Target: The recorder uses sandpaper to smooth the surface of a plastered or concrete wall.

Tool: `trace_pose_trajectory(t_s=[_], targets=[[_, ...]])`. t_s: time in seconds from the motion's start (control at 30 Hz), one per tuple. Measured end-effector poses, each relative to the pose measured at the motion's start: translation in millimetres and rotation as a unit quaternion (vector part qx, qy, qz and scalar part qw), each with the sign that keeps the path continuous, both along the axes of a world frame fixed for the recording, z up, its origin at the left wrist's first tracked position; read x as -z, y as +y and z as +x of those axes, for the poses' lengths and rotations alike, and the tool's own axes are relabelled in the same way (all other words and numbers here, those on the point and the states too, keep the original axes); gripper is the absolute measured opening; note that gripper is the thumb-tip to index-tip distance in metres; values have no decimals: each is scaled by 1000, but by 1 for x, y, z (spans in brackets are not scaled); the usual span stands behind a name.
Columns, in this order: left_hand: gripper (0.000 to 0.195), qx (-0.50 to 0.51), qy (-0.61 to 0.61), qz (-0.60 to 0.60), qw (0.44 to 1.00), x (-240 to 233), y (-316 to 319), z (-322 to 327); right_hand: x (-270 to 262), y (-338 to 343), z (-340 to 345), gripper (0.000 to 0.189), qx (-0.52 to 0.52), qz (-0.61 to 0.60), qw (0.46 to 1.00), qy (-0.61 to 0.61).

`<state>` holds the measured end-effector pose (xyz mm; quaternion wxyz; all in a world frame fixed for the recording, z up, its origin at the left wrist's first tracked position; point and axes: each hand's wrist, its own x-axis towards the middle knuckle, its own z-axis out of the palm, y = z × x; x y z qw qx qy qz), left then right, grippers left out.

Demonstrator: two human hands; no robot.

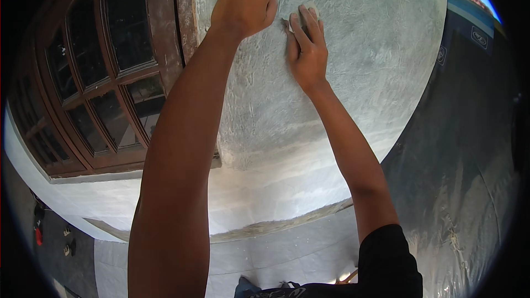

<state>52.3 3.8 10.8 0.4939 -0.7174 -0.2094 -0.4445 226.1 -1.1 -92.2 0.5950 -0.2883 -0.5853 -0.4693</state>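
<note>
My left hand [248, 4] is raised near the top of the view against the grey plastered wall [360, 37], close to the brown wooden window frame [191, 16]. Its fingers are spread, and nothing shows in its grasp. To its right, my right hand [308, 47] presses a pale flat piece [313, 9] against the plaster. Fingers cover most of this piece, so I cannot tell its material; a ragged bit sticks out beside the thumb. Fine ridges and streaks mark the wall's surface around both hands.
Brown wooden windows [103, 87] with dark panes fill the left side. Below them runs a white lower wall [265, 190] above grey floor tiles [285, 256]. A dark sheet [447, 140] hangs at the right. Footwear [67, 249] lies at the lower left.
</note>
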Motion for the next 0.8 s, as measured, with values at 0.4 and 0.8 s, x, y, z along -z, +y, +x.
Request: trace_pose_trajectory(t_s=[0.4, 0.8], targets=[[62, -44, 10, -27, 999, -1, -13, 2, -38, -11, 28, 34, -40, -24, 996, -79], [56, -84, -26, 53, 995, 6, -1, 10, -76, -2, 39, 33, -20, -4, 996, -84]])
